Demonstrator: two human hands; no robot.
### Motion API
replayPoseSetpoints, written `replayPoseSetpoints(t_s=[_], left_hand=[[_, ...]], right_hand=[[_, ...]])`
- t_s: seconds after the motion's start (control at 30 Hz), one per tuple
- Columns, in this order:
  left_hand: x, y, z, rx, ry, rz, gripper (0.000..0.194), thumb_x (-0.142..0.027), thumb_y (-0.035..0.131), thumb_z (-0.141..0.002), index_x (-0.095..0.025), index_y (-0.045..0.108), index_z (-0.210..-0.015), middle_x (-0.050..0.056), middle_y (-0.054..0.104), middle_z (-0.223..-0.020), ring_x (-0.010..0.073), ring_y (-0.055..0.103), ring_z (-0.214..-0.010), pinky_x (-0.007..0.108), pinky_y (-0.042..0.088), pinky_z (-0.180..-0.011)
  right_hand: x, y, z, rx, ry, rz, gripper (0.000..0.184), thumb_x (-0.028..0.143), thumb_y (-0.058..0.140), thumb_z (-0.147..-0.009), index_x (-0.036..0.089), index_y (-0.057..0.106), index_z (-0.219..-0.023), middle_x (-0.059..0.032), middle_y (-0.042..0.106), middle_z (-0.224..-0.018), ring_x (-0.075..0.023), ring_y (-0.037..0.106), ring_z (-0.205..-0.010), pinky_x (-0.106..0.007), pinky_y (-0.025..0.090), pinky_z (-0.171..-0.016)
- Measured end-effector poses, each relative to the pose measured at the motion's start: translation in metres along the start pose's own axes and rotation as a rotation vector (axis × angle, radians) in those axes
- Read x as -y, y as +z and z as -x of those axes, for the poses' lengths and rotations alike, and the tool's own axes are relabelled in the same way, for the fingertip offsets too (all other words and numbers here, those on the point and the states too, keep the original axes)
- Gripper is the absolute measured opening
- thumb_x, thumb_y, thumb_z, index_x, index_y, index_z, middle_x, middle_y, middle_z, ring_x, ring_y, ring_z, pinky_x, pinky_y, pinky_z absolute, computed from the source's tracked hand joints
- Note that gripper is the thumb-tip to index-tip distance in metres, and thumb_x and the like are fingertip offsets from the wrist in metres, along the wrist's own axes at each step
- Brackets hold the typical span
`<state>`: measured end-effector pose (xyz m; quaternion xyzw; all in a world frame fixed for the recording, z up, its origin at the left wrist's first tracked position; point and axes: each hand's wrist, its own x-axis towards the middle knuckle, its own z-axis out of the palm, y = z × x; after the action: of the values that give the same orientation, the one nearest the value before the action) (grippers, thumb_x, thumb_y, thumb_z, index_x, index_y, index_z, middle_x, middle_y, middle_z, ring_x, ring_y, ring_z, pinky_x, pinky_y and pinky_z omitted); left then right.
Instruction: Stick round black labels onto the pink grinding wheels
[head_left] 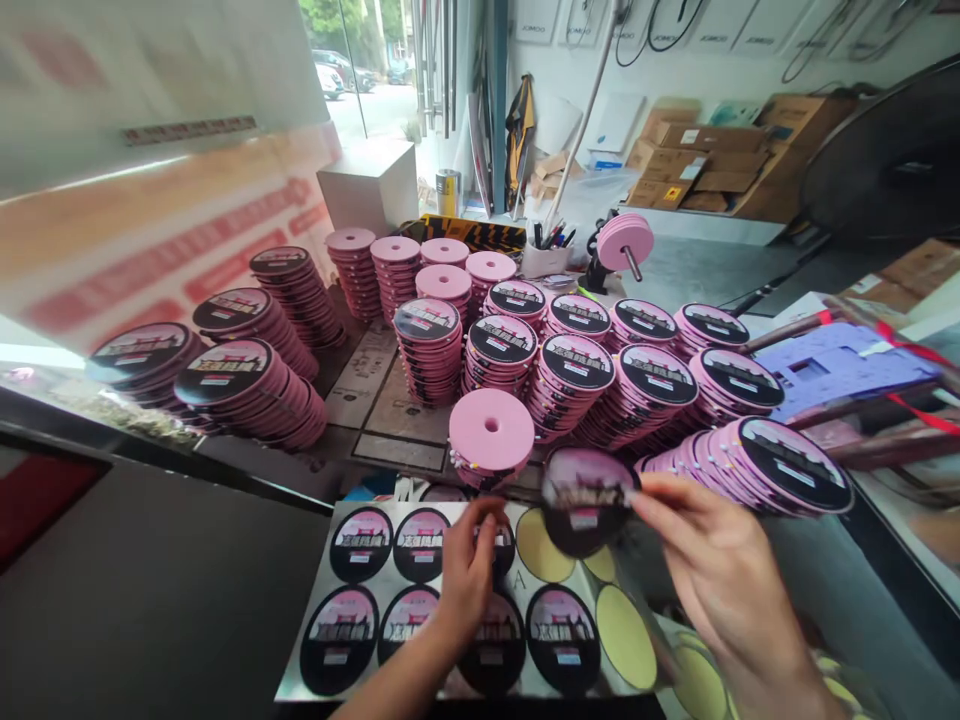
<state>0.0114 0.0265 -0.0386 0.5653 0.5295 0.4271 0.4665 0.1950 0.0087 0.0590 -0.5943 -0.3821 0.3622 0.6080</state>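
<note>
My right hand (712, 560) pinches a round sticker (589, 500) by its right edge. The sticker is blurred, black below and pink above with pale lettering, and hangs over the sticker sheet (520, 580). My left hand (471, 565) lies over the upper middle of that sheet, fingers curled together with the thumb; what they grip, if anything, is hidden. Just beyond it stands a stack of pink spools (492, 430) with a bare top. Several round stickers remain on the silvery sheet, beside yellowish blank circles (626, 637).
Several spool stacks topped with stickers (577, 361) stand behind, others with bare pink tops (444, 284). More stacks (225, 375) lean at the left beside the window. A holder with pink spools (625, 241) and a pen cup (547, 258) sit at the back, a purple stool (847, 365) at right.
</note>
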Motion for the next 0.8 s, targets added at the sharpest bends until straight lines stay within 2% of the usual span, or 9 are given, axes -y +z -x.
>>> replayPoseSetpoints(t_s=[0.1, 0.13, 0.23, 0.3, 0.37, 0.43, 0.57, 0.67, 0.8], left_hand=[[-0.033, -0.019, -0.009, -0.337, 0.031, 0.056, 0.035, -0.035, 0.041, -0.087, -0.021, 0.045, -0.119, 0.008, 0.054, -0.116, 0.0196, 0.051, -0.107, 0.036, 0.039, -0.094], [-0.043, -0.024, -0.014, -0.362, 0.048, 0.036, 0.039, -0.035, 0.041, -0.087, -0.023, 0.041, -0.124, 0.008, 0.048, -0.126, 0.0201, 0.045, -0.116, 0.037, 0.034, -0.100], [-0.063, -0.033, -0.033, -0.245, 0.102, -0.028, 0.042, -0.036, 0.038, -0.088, -0.026, 0.042, -0.129, 0.003, 0.034, -0.142, 0.0197, 0.027, -0.132, 0.038, 0.020, -0.109], [-0.069, -0.035, -0.040, -0.180, 0.133, -0.020, 0.042, -0.036, 0.037, -0.087, -0.026, 0.046, -0.127, 0.003, 0.036, -0.142, 0.0196, 0.025, -0.133, 0.039, 0.017, -0.111], [-0.073, -0.036, -0.039, -0.171, 0.134, 0.009, 0.042, -0.037, 0.040, -0.086, -0.025, 0.049, -0.125, 0.004, 0.040, -0.139, 0.0204, 0.027, -0.132, 0.040, 0.017, -0.111], [-0.078, -0.037, -0.030, -0.158, 0.100, 0.078, 0.043, -0.037, 0.044, -0.084, -0.024, 0.050, -0.124, 0.004, 0.044, -0.137, 0.0218, 0.032, -0.130, 0.040, 0.020, -0.110], [-0.088, -0.041, -0.006, -0.067, -0.047, 0.349, 0.046, -0.033, 0.051, -0.081, -0.022, 0.046, -0.125, 0.006, 0.050, -0.131, 0.0235, 0.044, -0.122, 0.038, 0.034, -0.103], [-0.091, -0.044, 0.004, -0.032, -0.135, 0.486, 0.047, -0.030, 0.054, -0.080, -0.022, 0.045, -0.126, 0.007, 0.051, -0.130, 0.0240, 0.045, -0.120, 0.037, 0.038, -0.100], [-0.091, -0.047, 0.007, 0.061, -0.241, 0.680, 0.052, -0.027, 0.056, -0.077, -0.023, 0.043, -0.127, 0.009, 0.051, -0.127, 0.0264, 0.052, -0.109, 0.036, 0.051, -0.082]], right_hand=[[0.019, 0.035, -0.042, 0.144, 0.185, -0.205, 0.030, 0.031, 0.084, -0.044, 0.018, 0.070, -0.067, 0.0001, 0.066, -0.062, -0.0099, 0.056, -0.053, -0.022, 0.046, -0.052], [0.022, 0.046, -0.053, 0.212, 0.221, -0.226, 0.032, 0.030, 0.084, -0.041, 0.017, 0.069, -0.066, 0.0008, 0.065, -0.061, -0.0085, 0.054, -0.051, -0.021, 0.045, -0.051], [0.020, 0.070, -0.071, 0.360, 0.309, -0.233, 0.033, 0.028, 0.084, -0.040, 0.014, 0.068, -0.065, 0.0019, 0.064, -0.057, -0.0065, 0.052, -0.047, -0.019, 0.042, -0.047], [0.016, 0.075, -0.072, 0.392, 0.354, -0.242, 0.033, 0.028, 0.084, -0.041, 0.014, 0.068, -0.065, 0.0019, 0.064, -0.057, -0.0068, 0.053, -0.047, -0.019, 0.043, -0.046], [0.014, 0.074, -0.067, 0.386, 0.376, -0.261, 0.032, 0.028, 0.084, -0.042, 0.014, 0.068, -0.066, 0.0020, 0.064, -0.057, -0.0070, 0.054, -0.047, -0.019, 0.044, -0.046], [0.014, 0.071, -0.057, 0.351, 0.384, -0.282, 0.031, 0.027, 0.084, -0.043, 0.014, 0.068, -0.066, 0.0021, 0.064, -0.057, -0.0067, 0.053, -0.046, -0.018, 0.044, -0.044], [0.015, 0.067, -0.028, 0.271, 0.366, -0.321, 0.025, 0.025, 0.082, -0.046, 0.015, 0.069, -0.065, 0.0018, 0.064, -0.057, -0.0064, 0.051, -0.043, -0.018, 0.045, -0.042], [0.013, 0.066, -0.010, 0.230, 0.365, -0.336, 0.023, 0.024, 0.082, -0.046, 0.016, 0.069, -0.064, 0.0018, 0.063, -0.054, -0.0068, 0.051, -0.043, -0.018, 0.045, -0.043], [0.007, 0.066, 0.000, 0.165, 0.340, -0.335, 0.023, 0.024, 0.082, -0.047, 0.017, 0.070, -0.064, 0.0014, 0.063, -0.054, -0.0066, 0.051, -0.044, -0.017, 0.044, -0.043]])
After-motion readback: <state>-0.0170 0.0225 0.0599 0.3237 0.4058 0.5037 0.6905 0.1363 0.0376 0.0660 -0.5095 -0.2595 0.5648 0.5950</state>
